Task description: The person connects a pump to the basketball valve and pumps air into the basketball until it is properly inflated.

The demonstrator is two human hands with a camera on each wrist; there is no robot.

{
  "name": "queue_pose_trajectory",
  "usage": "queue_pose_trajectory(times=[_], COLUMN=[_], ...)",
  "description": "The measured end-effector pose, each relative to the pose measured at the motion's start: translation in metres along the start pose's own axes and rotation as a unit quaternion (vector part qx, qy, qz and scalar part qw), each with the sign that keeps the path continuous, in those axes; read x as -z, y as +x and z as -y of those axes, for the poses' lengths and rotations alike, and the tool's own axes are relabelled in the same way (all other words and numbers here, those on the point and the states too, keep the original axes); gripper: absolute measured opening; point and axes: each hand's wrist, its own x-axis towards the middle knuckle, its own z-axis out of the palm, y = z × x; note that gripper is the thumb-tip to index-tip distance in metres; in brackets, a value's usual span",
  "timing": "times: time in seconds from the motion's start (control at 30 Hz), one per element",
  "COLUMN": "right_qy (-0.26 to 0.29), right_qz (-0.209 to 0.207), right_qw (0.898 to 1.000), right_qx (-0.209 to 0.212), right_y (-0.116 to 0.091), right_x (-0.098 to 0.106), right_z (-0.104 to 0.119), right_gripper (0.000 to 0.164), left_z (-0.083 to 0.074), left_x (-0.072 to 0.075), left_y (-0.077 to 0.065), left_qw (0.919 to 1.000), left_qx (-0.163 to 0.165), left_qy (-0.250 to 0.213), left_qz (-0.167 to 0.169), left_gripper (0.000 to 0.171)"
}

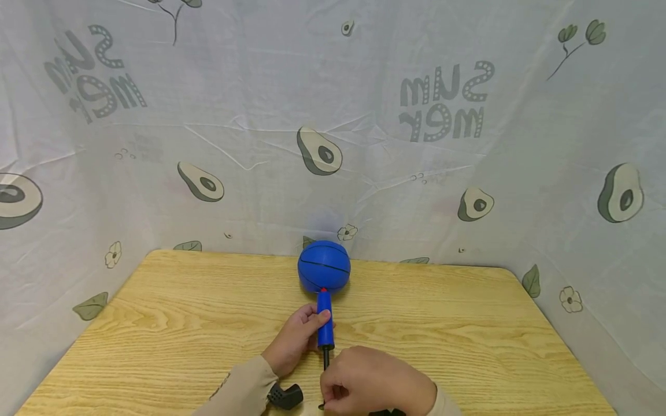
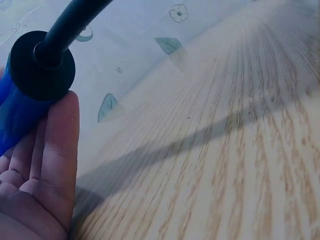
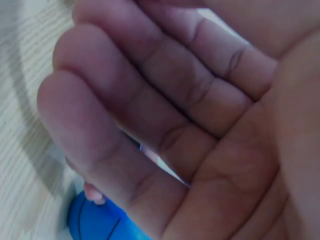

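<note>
A blue ball (image 1: 324, 266) with dark seam lines rests near the table's back edge. Against its near side is the red tip of a blue hand pump (image 1: 325, 318), which points away from me. My left hand (image 1: 299, 338) holds the pump's barrel, thumb on top and fingers beneath; the left wrist view shows the barrel's black end cap (image 2: 42, 75) and the black rod (image 2: 77, 25) coming out of it. My right hand (image 1: 364, 375) grips the handle at the rod's near end, with a dark handle end (image 1: 321, 407) peeking out. In the right wrist view, curled fingers (image 3: 85, 115) hide the handle.
The wood-grain table (image 1: 208, 300) extends to both sides of the hands. Behind it and along its sides hangs a pale curtain (image 1: 260, 86) printed with avocados. A black device (image 1: 285, 397) sits at my left wrist.
</note>
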Motion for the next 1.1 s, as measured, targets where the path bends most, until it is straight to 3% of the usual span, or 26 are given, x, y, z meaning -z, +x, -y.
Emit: queue_pose_trajectory(times=[0.43,0.63,0.83,1.1], right_qy=[-0.012,-0.017,-0.006,0.002], right_qz=[-0.065,-0.092,-0.063,-0.035], right_qw=[0.992,0.990,0.993,0.998], right_qx=[-0.111,-0.110,-0.103,-0.044], right_y=[-0.001,0.001,0.000,0.000], right_x=[0.004,0.003,0.006,0.003], right_z=[-0.017,-0.019,-0.018,-0.013], right_gripper=[0.016,0.015,0.015,0.012], left_z=[-0.001,-0.002,-0.002,0.002], left_x=[-0.002,-0.003,-0.003,0.002], left_y=[-0.002,-0.002,-0.002,-0.001], left_qw=[0.9999,1.0000,0.9999,0.9997], left_qx=[0.003,0.002,0.000,-0.001], left_qy=[-0.011,-0.007,0.003,0.012], left_qz=[0.001,0.001,0.016,0.020], left_gripper=[0.039,0.038,0.041,0.048])
